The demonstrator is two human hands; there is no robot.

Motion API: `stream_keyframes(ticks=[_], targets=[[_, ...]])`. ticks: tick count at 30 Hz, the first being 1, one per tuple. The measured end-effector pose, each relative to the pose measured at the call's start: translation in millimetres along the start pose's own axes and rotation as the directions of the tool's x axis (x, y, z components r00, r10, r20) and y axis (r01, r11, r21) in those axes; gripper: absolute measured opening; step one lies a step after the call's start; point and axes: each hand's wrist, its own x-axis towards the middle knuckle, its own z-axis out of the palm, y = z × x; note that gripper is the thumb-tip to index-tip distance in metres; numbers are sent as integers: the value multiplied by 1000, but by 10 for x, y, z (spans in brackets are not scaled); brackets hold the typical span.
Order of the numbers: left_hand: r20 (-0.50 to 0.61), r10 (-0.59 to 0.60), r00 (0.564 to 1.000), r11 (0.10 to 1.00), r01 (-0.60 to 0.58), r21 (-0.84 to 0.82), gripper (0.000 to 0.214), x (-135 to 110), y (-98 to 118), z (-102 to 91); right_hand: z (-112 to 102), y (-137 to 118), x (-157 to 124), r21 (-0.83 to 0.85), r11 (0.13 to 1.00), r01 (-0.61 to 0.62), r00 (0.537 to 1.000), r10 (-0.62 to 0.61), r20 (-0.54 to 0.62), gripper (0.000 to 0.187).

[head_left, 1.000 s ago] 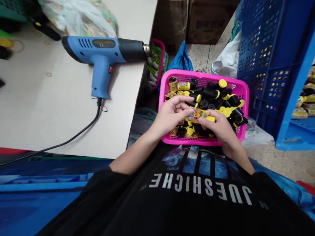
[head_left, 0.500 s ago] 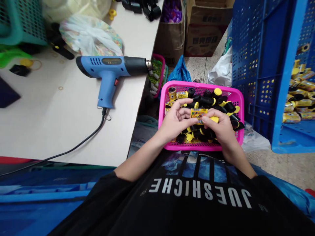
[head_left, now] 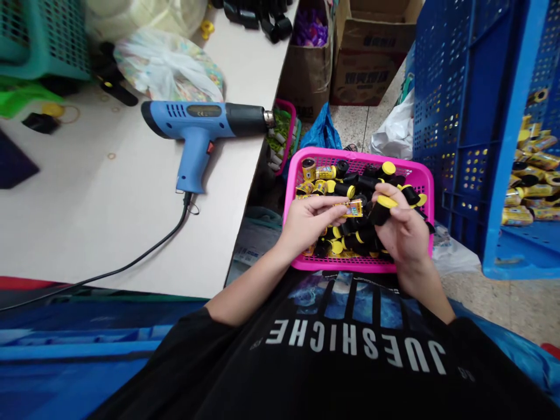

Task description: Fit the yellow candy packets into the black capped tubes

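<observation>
My left hand (head_left: 310,223) pinches a flat yellow printed label sleeve (head_left: 354,208) between thumb and fingers. In my right hand (head_left: 406,232) is a small black canister (head_left: 378,214) with a yellow cap, tilted with the cap toward the upper right. A small gap separates the sleeve from the canister. Both hands are above a pink plastic basket (head_left: 345,267). Inside it lie several black canisters with yellow caps, and some others wrapped in yellow printed labels, such as the canister (head_left: 308,170) at the left corner.
A blue heat gun (head_left: 195,154) lies on the white table (head_left: 118,233) at left, its nozzle over the edge. A tied plastic bag (head_left: 168,64) and a green basket (head_left: 48,52) sit behind. At right stands a blue crate (head_left: 455,116); cardboard boxes (head_left: 359,81) are at the back.
My hands have moved apart. The canister now shows in my right hand, while the sleeve stays with my left and appears narrower. The view has shifted slightly.
</observation>
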Motion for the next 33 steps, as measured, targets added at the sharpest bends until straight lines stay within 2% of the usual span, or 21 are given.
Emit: stream_keyframes(ticks=[2, 8, 16, 25, 28, 33], targets=[[-14, -2, 1000, 999, 1, -34, 39, 12, -11, -12, -25, -49, -5, 15, 1000, 21, 1000, -21, -6, 38], [-39, 10, 999, 999, -12, -46, 43, 28, -75, -20, -134, -54, -24, -116, 984, 138, 989, -144, -44, 39], [-17, 99, 995, 995, -100, -31, 36, 18, -85, -18, -184, 21, -36, -359, 922, 145, 985, -168, -34, 36], [4, 123, 992, 991, -124, 50, 38, -3, -95, -11, -225, 19, -18, -521, 827, 212, 976, -205, 71, 30], [43, 155, 987, 986, -157, 49, 36, 8, -79, -11, -188, 49, -14, -511, 825, 240, 970, -221, 99, 31], [194, 191, 962, 981, -192, -18, 40, 42, -72, -27, -113, 108, -5, -490, 822, 288, 957, -234, 171, 38]])
